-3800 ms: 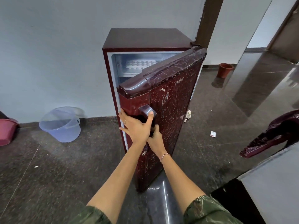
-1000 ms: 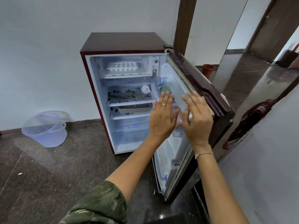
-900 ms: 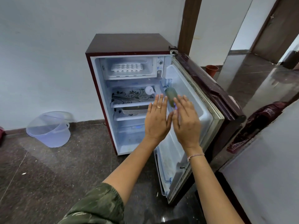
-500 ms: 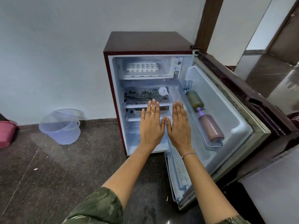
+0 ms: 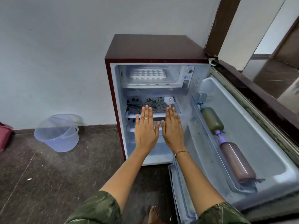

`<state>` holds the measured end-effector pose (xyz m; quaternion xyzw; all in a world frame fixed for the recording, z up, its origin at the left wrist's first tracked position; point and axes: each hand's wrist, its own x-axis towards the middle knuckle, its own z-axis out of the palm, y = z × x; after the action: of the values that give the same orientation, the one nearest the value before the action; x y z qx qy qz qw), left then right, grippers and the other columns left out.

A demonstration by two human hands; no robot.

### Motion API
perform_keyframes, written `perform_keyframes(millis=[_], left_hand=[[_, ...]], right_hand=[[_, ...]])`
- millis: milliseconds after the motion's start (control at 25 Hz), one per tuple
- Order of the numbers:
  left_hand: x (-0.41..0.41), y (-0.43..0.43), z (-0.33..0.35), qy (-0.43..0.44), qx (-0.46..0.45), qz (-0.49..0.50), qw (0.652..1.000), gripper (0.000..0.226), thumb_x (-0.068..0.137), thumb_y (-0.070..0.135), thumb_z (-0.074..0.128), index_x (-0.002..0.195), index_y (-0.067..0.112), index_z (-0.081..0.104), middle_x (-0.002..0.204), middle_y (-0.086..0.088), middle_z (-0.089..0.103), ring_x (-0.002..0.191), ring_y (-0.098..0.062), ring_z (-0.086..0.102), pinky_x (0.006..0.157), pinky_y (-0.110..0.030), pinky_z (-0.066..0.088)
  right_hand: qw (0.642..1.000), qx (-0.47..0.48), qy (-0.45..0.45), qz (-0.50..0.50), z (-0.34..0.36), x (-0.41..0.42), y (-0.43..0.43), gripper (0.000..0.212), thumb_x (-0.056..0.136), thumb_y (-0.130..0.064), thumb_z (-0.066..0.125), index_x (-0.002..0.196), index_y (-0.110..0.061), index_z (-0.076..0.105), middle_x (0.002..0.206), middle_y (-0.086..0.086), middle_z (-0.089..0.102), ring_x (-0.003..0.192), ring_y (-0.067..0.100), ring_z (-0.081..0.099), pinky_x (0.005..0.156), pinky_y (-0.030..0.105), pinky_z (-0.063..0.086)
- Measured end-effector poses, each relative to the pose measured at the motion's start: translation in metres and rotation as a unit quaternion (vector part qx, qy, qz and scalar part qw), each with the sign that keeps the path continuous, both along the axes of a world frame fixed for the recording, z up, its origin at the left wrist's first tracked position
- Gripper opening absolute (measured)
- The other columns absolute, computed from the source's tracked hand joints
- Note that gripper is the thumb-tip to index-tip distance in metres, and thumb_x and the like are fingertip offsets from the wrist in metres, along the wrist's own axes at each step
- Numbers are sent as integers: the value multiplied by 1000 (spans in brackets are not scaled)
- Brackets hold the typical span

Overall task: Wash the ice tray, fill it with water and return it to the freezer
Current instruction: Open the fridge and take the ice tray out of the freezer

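Both hands, the left hand (image 5: pixel 146 129) and right hand (image 5: pixel 172 127), are hovering flat, spread and empty, while the ice tray (image 5: pixel 147 74) is sitting above and beyond them in the freezer compartment (image 5: pixel 175 73), probably light, stiff and frost-slick, best gripped by its near rim
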<state>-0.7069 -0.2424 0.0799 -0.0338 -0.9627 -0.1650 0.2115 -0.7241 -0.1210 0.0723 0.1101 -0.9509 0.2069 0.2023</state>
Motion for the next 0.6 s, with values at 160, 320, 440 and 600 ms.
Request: perform_keyframes(millis=[160, 320, 440, 600], left_hand=[[-66, -4, -7, -11, -6, 7, 1000, 67, 96, 46, 13, 149, 5, 13, 159, -9, 11, 147, -20, 6, 120, -42, 8], [-122, -5, -10, -22, 8, 30, 999, 68, 97, 46, 15, 149, 3, 14, 158, -12, 15, 147, -23, 8, 120, -39, 5], [-157, -10, -12, -24, 47, 42, 998, 65, 99, 41, 27, 149, 1, 15, 156, -15, 19, 147, -26, 11, 120, -40, 6], [-209, -23, -2, -15, 146, 71, 987, 64, 100, 36, 34, 148, -2, 16, 154, -20, 22, 144, -31, 17, 119, -40, 15]], right_hand=[[999, -26, -19, -13, -9, -66, -3, 63, 96, -41, 7, 149, -7, 7, 159, 6, 6, 146, 14, 0, 120, 33, 1], [999, -42, -18, -16, -12, -123, -1, 62, 99, -41, 15, 149, -4, 15, 157, 11, 16, 147, 18, 9, 120, 31, 3], [996, -84, -20, -24, -11, -161, -1, 55, 102, -32, 28, 148, -2, 18, 156, 13, 20, 146, 22, 14, 120, 34, 9], [988, -151, -26, -30, -6, -213, -2, 52, 101, -29, 34, 145, -1, 27, 150, 16, 32, 140, 28, 26, 116, 35, 22]])
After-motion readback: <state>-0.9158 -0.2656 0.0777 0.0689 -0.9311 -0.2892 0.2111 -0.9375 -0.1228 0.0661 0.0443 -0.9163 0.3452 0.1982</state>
